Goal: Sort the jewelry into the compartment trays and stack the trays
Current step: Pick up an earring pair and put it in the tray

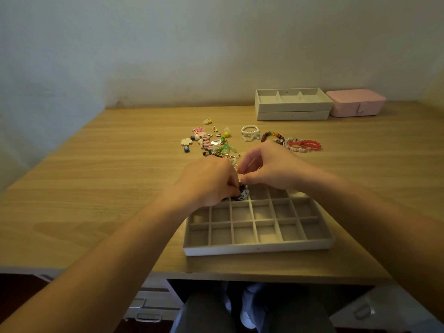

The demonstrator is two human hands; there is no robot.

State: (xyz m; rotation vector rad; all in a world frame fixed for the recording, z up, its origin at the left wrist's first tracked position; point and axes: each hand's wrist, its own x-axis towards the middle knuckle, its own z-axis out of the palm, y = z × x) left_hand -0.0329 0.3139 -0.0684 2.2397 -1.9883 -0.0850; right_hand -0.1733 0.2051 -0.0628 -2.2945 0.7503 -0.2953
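Wood-grain counter (96, 188) carries everything; it runs back to a plain pale wall.

Grid tray (258, 248): beige, many small square compartments, lying flat near the front edge, right of centre. The compartments you can see are bare; both your hands cover part of the far row.

Stacked trays (293, 109): two beige trays, one on the other, at the back right against the wall. The top one has three wide compartments.

Pink box (355, 103): lid down, just beside the stacked trays on their right.

Left hand (206, 183): reaches over the far left part of the grid tray. Its fingers (230, 186) are curled and pinch a small black-and-white piece (243, 194) above the far row, left of the middle. Whether the piece touches the compartment floor cannot be told.

Right hand (271, 167): hangs over the far edge of the grid tray, its fingers (247, 164) curled toward the thumb, tips close to the left hand's. Whether it holds anything cannot be told.

Bracelets (281, 139): a row on the counter beyond your right hand, white pearl ones at the left, dark and amber beads in the middle, red beads at the right.

Loose earrings and charms (211, 143): a mixed heap left of the bracelets, just beyond your hands, with pink, white, green and yellow bits.
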